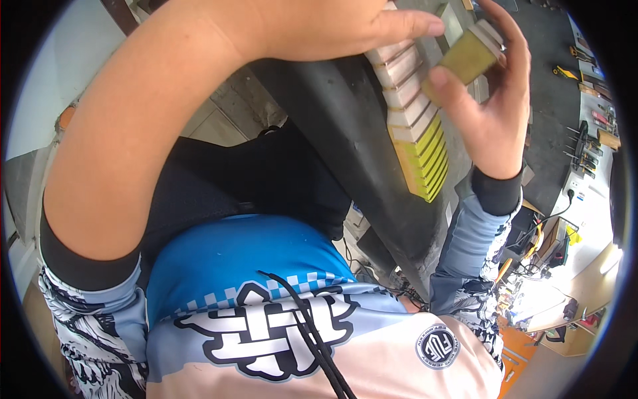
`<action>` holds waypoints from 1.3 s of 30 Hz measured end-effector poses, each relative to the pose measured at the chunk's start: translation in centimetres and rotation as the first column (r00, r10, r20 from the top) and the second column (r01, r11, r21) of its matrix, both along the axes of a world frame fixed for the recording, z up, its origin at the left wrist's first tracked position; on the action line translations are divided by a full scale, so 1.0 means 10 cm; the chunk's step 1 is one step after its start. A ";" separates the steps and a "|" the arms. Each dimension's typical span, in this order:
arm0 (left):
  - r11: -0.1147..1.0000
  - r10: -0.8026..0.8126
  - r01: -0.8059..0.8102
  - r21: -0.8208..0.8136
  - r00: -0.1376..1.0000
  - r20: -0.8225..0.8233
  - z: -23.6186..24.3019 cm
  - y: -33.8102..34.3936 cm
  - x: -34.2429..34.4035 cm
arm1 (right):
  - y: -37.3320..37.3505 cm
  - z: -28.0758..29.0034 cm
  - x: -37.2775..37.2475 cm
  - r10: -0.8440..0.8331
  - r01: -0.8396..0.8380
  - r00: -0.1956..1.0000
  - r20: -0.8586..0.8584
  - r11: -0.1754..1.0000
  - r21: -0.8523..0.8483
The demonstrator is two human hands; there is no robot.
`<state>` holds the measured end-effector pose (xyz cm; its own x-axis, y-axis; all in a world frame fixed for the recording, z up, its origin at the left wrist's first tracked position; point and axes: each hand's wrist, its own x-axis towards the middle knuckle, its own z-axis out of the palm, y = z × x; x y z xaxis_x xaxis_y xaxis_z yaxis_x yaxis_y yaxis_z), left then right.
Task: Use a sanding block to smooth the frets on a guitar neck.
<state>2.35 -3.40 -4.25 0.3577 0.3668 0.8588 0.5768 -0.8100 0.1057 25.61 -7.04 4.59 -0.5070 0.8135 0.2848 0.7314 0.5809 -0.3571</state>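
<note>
My right hand [493, 130] grips a small yellow-green block [465, 58] with a pale end, the thumb on one side and the fingers round the other. The block is held just above the bench, beside a row of similar pieces. In that row, whitish blocks [407, 90] lie at the far part and thin yellow-green blocks [425, 159] at the near end, packed side by side. Over the far end of the row reaches my left hand [325, 26], its thumb stretched out to the right. The upper edge cuts off its other fingers.
The row lies along a dark bench [352, 133] with a long black edge on my side. To the right, a wall rack holds several hand tools [585, 149]. Farther down on the right are cables [555, 216] and a cluttered, brightly lit worktop [551, 292].
</note>
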 end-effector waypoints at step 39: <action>0.996 0.094 -0.093 0.018 0.994 -0.064 -0.16 0.13 0.05 | -0.05 -0.05 -0.16 0.040 -0.039 0.999 -0.015 0.997 0.073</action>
